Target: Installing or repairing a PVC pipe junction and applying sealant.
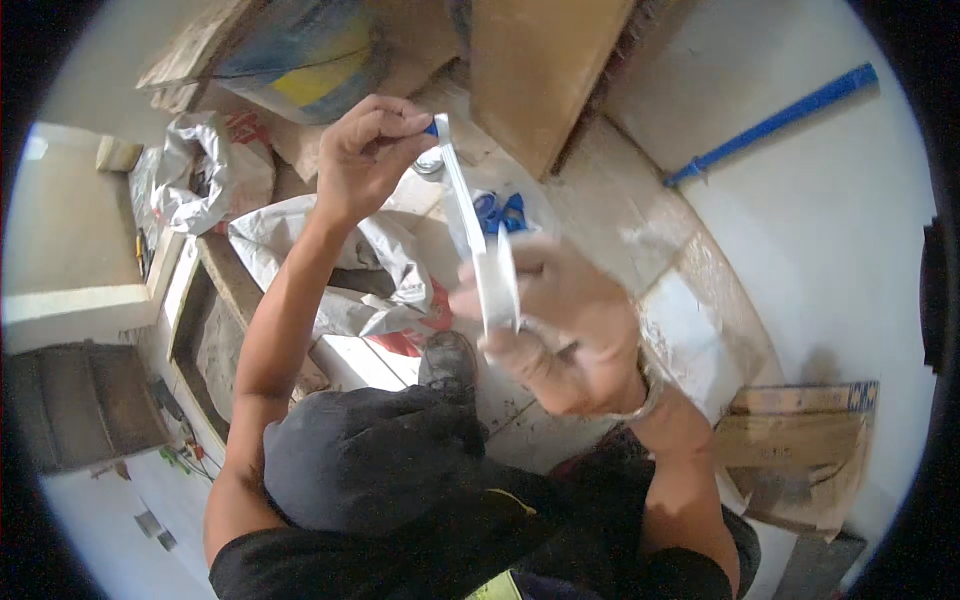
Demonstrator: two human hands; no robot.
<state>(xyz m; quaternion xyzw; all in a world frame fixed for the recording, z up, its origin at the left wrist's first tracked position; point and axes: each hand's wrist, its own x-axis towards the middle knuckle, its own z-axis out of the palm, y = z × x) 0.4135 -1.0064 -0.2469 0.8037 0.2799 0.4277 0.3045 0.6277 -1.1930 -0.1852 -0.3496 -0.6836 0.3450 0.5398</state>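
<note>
My left hand (368, 150) is raised at centre left and pinches a small blue piece (432, 127) between thumb and fingers. From there a long white tape (462, 192) runs down to my right hand (575, 325), which is closed around its lower part and smeared by motion. The tape looks folded or doubled near the right fingers. A small shiny round thing (428, 160) shows just below the left fingertips; I cannot tell whether it is held. Behind the tape, a clear plastic bag (535, 205) with blue ring-shaped pieces (488, 208) lies on the floor.
White sacks (395, 255) stand open at left, beside a wooden-edged frame (225, 290). A tan board (530, 70) stands at the back. A blue pipe (770, 125) leans along the right wall. A cardboard box (795, 450) sits at lower right. My shoe (448, 360) is below the hands.
</note>
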